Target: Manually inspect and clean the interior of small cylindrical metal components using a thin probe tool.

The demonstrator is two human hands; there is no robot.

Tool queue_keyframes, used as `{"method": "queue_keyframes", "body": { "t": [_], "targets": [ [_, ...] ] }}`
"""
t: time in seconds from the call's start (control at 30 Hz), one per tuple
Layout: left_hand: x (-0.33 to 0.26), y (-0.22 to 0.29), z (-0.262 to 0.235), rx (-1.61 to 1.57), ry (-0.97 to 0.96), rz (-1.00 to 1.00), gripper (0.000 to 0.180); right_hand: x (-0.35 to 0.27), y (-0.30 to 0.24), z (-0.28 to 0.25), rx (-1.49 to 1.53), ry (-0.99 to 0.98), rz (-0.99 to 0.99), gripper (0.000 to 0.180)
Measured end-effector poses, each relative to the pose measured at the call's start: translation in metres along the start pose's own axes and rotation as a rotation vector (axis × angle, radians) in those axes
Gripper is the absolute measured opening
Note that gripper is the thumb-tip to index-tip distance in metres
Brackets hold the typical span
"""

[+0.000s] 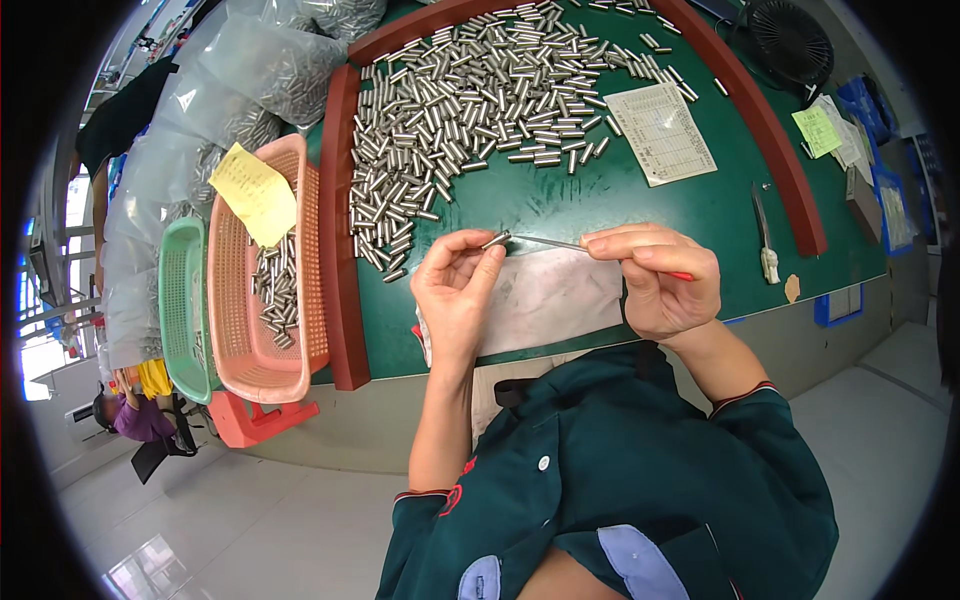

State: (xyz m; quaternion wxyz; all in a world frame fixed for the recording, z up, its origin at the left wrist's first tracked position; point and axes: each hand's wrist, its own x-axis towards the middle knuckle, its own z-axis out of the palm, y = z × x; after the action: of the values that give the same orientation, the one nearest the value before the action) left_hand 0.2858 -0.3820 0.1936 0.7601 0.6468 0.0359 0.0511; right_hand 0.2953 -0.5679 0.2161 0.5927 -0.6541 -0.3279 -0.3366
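Between thumb and index finger, my left hand (455, 292) pinches a small metal cylinder (495, 241), tilted over the near part of the green table (550, 200). My right hand (672, 285) grips a slender metal needle file (548, 242), its red end showing by the palm. The file's tip meets the cylinder's right end; whether it enters the cylinder I cannot tell. Below both hands lies a stained white cloth (550, 300). Many matching cylinders (480, 100) are heaped at the far left of the table, behind my left hand.
Dark red rails (345, 230) border the table. Left of it stand a pink basket (225, 300) with cylinders and a green basket (180, 300), beside filled plastic bags (265, 75). A paper form (660, 132), a knife-like tool (765, 240) and a black fan (790, 45) are rightward.
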Motion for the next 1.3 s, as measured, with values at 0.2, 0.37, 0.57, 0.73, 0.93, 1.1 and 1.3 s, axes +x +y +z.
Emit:
{"method": "queue_keyframes", "body": {
  "t": [0.2,0.37,0.57,0.73,0.93,1.1,1.3],
  "targets": [
    [0.001,0.0,0.002,-0.029,-0.04,0.045,0.014,0.001,-0.003,-0.003,0.006,-0.067,0.025,0.017],
    [0.001,0.0,0.002,-0.006,-0.043,0.049,0.014,0.002,-0.004,-0.004,-0.008,-0.126,0.026,0.016],
    [-0.001,0.0,0.001,0.071,-0.039,0.059,0.013,0.005,-0.003,0.002,-0.054,-0.152,-0.027,0.014],
    [-0.001,0.003,0.002,0.083,-0.006,0.068,0.012,0.006,0.001,0.005,-0.053,-0.104,-0.103,0.023],
    [-0.001,0.002,0.001,0.069,0.015,0.038,0.012,0.007,0.002,0.003,-0.082,-0.135,-0.048,0.024],
    [-0.001,0.002,0.002,0.093,0.037,-0.017,0.011,0.007,-0.001,0.003,-0.072,-0.183,-0.045,0.014],
    [-0.002,0.0,0.001,0.099,-0.015,0.041,0.011,0.004,-0.001,0.002,-0.093,-0.104,-0.057,0.017]
  ]
}}
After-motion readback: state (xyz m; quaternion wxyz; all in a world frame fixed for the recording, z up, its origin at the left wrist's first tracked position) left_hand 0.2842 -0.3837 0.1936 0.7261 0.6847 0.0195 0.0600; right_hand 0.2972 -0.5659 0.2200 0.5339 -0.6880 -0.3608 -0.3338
